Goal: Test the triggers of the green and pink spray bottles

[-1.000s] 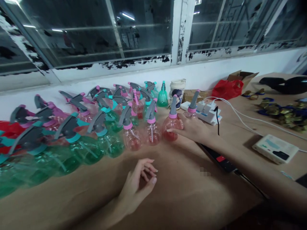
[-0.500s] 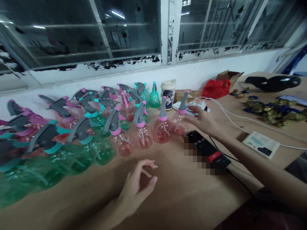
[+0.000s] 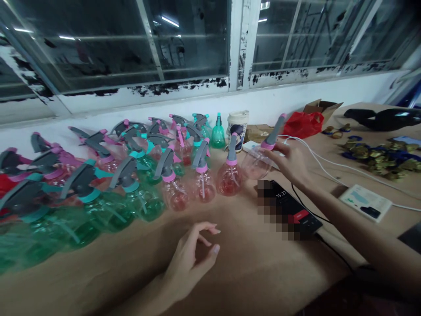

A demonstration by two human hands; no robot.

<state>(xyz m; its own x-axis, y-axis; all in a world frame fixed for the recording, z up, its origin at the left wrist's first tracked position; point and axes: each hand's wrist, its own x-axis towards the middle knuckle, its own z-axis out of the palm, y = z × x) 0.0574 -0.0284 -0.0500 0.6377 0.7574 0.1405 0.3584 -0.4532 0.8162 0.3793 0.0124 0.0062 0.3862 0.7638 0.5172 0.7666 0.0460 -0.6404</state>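
The right hand (image 3: 288, 160) has its fingers curled round the neck of a tilted pink spray bottle (image 3: 257, 162), just right of an upright pink one (image 3: 230, 177). The left hand (image 3: 192, 252) hovers empty, half open, above the table (image 3: 230, 272), before the green bottles (image 3: 144, 202).

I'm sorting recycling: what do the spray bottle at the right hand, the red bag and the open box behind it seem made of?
Spray bottle at the right hand: probably glossy plastic, see-through with highlights; glass isn't excluded.
Red bag: likely thin plastic film, crinkled with a slight sheen.
Open box: apparently matte cardboard, brown with stiff flaps.
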